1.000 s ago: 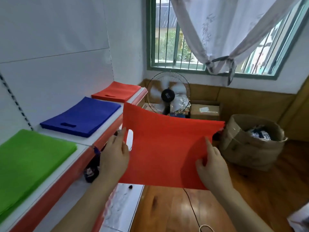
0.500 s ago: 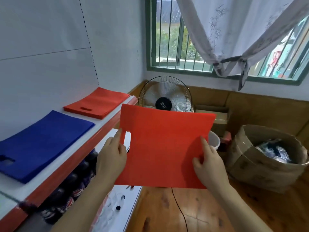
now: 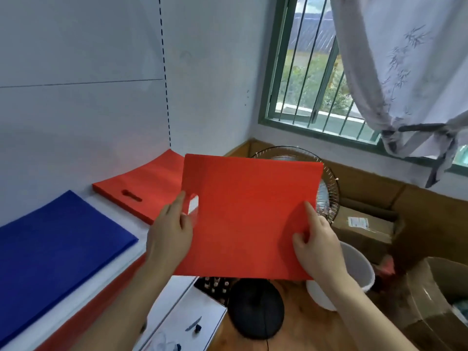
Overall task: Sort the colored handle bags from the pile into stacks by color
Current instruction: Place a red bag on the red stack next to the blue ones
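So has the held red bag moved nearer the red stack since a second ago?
Yes. The red bag, gripped by both hands, now overlaps the red stack on the shelf; earlier it was clear to the right.

Red bag (image 3: 248,214) held flat in air; red stack (image 3: 147,191), blue stack (image 3: 58,239) on shelf

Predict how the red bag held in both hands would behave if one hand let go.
The red bag would probably droop, being a thin sheet. It looks fairly stiff, since it spans flat between the left hand and right hand. It seems light, as finger pinches hold it.

Left hand (image 3: 170,231) and right hand (image 3: 316,245) raised, pinching.
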Tool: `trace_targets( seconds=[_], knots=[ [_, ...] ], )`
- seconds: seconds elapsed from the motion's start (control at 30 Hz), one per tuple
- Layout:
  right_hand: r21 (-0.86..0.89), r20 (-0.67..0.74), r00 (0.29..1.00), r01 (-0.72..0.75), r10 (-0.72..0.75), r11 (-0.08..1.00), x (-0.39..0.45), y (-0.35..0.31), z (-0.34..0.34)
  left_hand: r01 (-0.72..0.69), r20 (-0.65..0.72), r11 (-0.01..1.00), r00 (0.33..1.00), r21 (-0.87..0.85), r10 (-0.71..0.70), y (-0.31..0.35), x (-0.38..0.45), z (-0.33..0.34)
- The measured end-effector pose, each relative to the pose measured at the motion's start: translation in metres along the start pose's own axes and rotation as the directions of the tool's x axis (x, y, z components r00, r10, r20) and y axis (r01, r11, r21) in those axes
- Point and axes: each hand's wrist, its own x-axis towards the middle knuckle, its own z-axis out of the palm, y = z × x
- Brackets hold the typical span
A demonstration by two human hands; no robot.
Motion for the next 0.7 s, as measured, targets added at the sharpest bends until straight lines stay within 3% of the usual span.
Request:
trace_targets(
  seconds=[0.37,0.7],
  knots=[
    [0.146,0.177,0.952,0.224,-0.248,0.964,0.152,-0.033,0.114,0.188,-0.222,0.972,0.963,0.143,-0.153,-0.046,0.070,0.012],
    [0.327,0.330,0.793,0.413,-0.512,0.850,0.262,-0.083,0.200,0.504,-0.478,0.816,0.812,0.284,-0.335,-0.054,0.097,0.019]
  ],
)
